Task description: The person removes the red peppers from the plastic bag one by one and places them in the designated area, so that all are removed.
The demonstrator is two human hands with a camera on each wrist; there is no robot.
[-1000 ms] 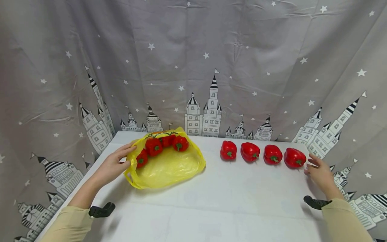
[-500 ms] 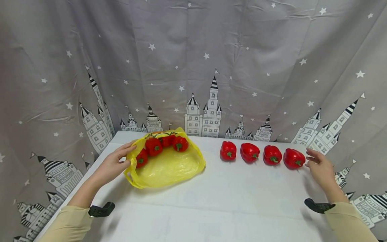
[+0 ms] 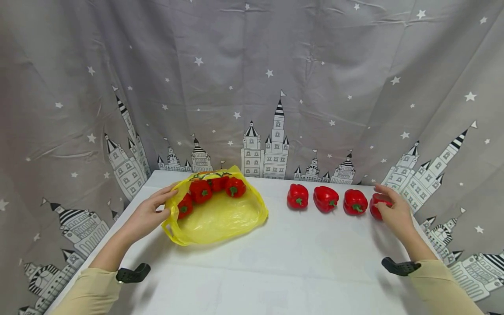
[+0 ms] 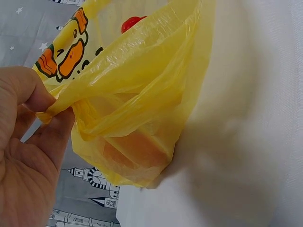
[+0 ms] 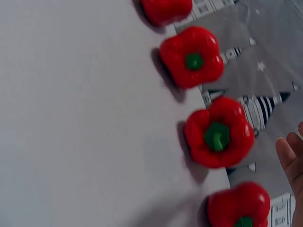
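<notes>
A yellow plastic bag (image 3: 222, 223) lies at the left of the table with its mouth held apart. My left hand (image 3: 147, 215) pinches the bag's edge between thumb and fingers; the left wrist view shows the bunched film and an orange print on it. Inside sit several red bell peppers (image 3: 200, 191) with green stems. At the right end of a row on the table is another bell pepper (image 3: 378, 207), partly hidden behind my right hand (image 3: 397, 215). That hand reaches over it with spread, relaxed fingers. In the right wrist view its fingers (image 5: 287, 152) appear beside the peppers.
Three more red bell peppers, among them the leftmost one (image 3: 297, 196), stand in the row along the table's back edge. A white cloth covers the table (image 3: 283, 262). Behind it hangs a grey curtain (image 3: 220, 57) printed with castles and stars.
My right hand has moved from beside the rightmost bell pepper leftward over it, now covering part of it. The left hand and the bag have stayed in place.
</notes>
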